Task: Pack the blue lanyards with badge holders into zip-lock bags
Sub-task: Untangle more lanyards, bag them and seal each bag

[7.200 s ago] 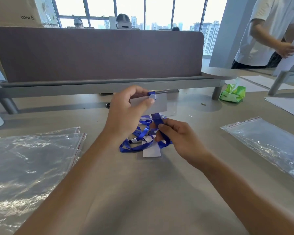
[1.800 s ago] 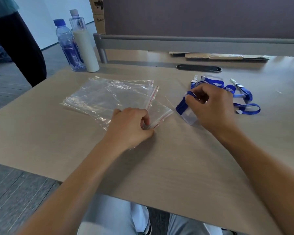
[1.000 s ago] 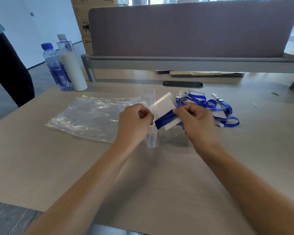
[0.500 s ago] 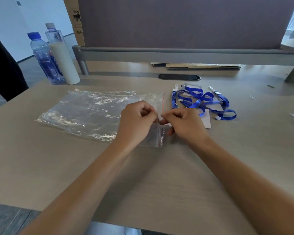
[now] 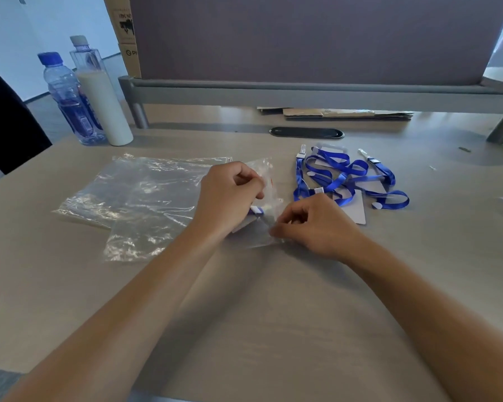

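Both hands are working at the open end of one zip-lock bag point(image 5: 145, 227) that lies on the table point(image 5: 273, 314), a little in front of a small stack of other clear bags point(image 5: 134, 184). The left hand point(image 5: 227, 198) has its fingers curled and pinches the upper lip of the bag mouth, lifting the plastic slightly from the table. The right hand point(image 5: 317, 224) is just beside it, also with curled fingers, and its fingertips pinch the lower edge of the same mouth near the red zip line. Between the two hands, a folded lanyard with a badge holder point(image 5: 256, 211) is partly visible through the plastic; only a small blue and white piece can be seen, so I cannot tell how far it is inside the bag. To the right of the hands, a loose heap of blue lanyards point(image 5: 346, 175) lies on the table, with white badge holders point(image 5: 357, 210) under the ribbons and small clips at the ends. The heap is near the right hand, and one white card almost touches it. At the far left of the table stand a blue-capped water bottle point(image 5: 67, 100) and, just beside it, a bottle with white liquid point(image 5: 99, 94). Behind the table is a grey divider panel point(image 5: 302, 36), and some flat cardboard point(image 5: 331, 113) lies under its rail.
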{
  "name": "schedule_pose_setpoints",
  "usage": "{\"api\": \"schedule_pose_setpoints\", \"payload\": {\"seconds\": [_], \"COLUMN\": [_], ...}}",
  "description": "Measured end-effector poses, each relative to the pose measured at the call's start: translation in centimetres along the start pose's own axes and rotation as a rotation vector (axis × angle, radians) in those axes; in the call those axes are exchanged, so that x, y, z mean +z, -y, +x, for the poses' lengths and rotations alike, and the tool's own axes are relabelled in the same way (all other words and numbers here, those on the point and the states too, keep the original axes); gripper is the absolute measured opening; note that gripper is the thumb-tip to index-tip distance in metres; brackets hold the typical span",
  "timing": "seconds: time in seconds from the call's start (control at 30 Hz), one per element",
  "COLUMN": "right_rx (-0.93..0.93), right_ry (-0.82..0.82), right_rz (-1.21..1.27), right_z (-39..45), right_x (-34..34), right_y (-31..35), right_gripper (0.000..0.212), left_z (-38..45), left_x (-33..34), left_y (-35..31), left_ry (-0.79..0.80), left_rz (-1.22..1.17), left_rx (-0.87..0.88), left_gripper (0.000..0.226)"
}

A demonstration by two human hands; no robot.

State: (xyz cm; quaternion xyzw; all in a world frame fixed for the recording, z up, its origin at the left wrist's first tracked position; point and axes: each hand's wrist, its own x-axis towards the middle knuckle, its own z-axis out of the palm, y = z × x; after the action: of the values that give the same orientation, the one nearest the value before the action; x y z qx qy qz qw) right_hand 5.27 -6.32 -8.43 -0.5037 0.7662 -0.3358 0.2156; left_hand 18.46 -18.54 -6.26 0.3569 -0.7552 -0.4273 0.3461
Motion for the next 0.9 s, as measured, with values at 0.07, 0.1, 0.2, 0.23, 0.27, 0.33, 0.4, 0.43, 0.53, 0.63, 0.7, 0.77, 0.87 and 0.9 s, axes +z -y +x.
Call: {"api": "schedule_pose_setpoints", "payload": {"seconds": [0.07,0.1,0.2,0.23,0.27,0.33,0.4,0.43,0.53,0.63,0.7,0.77,0.87,0.9], "right_rx": [-0.019,-0.025,-0.015,-0.010,-0.001,0.021,0.034,0.039,0.060,0.050,0.046,0.055,0.090,0.098], "right_ry": [-0.031,-0.045,-0.024,-0.012,-0.007,-0.006,-0.006,-0.008,-0.105,-0.328,-0.438,-0.512,-0.556,-0.574], "right_rz": [-0.020,-0.017,-0.014,-0.018,-0.023,-0.029,-0.038,-0.041,-0.025,-0.006,0.051,0.147,0.325,0.354], "right_z": [0.3,0.3,0.3,0.3,0.4,0.6,0.6,0.6,0.7,0.9,0.9,0.8,0.9,0.9], "right_x": [-0.1,-0.2,-0.2,-0.2,-0.1,-0.2,-0.2,-0.2,-0.4,-0.8,-1.5,-2.2,-3.3,-3.7], "right_y": [-0.3,-0.3,-0.6,-0.7,-0.7,-0.9,-0.9,-1.0,-1.2,-1.2,-0.7,-0.7,-1.2,-1.2], "right_gripper": [0.013,0.011,0.007,0.006,0.005,0.005,0.006,0.007,0.009,0.011,0.020,0.025,0.019,0.019], "left_z": [1.3,2.2,5.0,5.8,6.6,7.9,8.7,9.1,9.8,9.7,9.5,9.0,8.0,7.6], "left_x": [-0.2,-0.4,-0.4,-0.3,0.0,0.6,1.1,1.2,1.1,0.4,-0.2,-0.8,-1.8,-2.1], "left_y": [0.2,0.2,0.3,0.3,0.2,0.3,0.5,0.7,1.3,0.8,0.1,-0.8,-2.6,-3.3], "left_ry": [-0.027,-0.032,0.073,0.127,0.172,0.240,0.255,0.240,0.163,0.074,0.012,-0.035,-0.104,-0.124], "left_rz": [0.077,0.140,0.372,0.423,0.453,0.468,0.440,0.418,0.285,0.174,0.099,0.022,-0.078,-0.106], "left_rx": [0.061,0.100,0.150,0.131,0.103,0.059,0.032,0.022,0.008,0.022,0.035,0.040,0.092,0.117], "left_gripper": [0.008,0.007,0.026,0.033,0.037,0.035,0.028,0.025,0.016,0.017,0.018,0.016,0.015,0.015]}}
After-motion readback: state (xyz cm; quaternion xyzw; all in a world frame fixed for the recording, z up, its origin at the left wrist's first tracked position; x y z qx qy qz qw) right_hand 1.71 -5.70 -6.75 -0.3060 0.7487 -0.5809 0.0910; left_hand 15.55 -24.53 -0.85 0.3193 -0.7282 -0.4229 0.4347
